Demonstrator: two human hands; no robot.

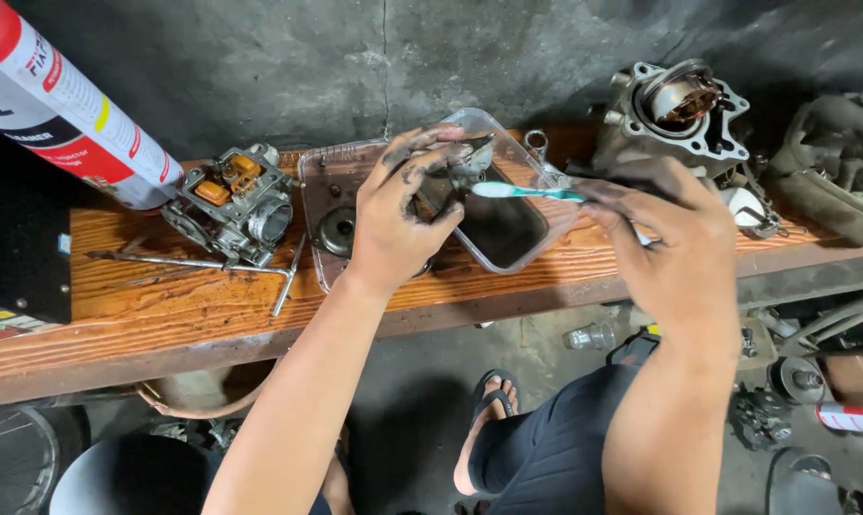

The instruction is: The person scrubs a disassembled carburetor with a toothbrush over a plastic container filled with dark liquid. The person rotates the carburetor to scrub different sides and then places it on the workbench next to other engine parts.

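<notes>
Two hands: both grimy, above the wooden worktop (164, 305)
Left hand (403, 215): grip clamped on a small metal part (470, 164), over the clear plastic tub (522, 176)
Right hand (679, 238): grip closed around a toothbrush (522, 192), bristle end touching the part
Beside: carburettor (236, 202), spray can (64, 110)

red-and-white spray can (64, 105) top left

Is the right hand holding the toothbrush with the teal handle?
Yes, the right hand grips the teal plastic toothbrush, its head reaching towards the left hand.
</notes>
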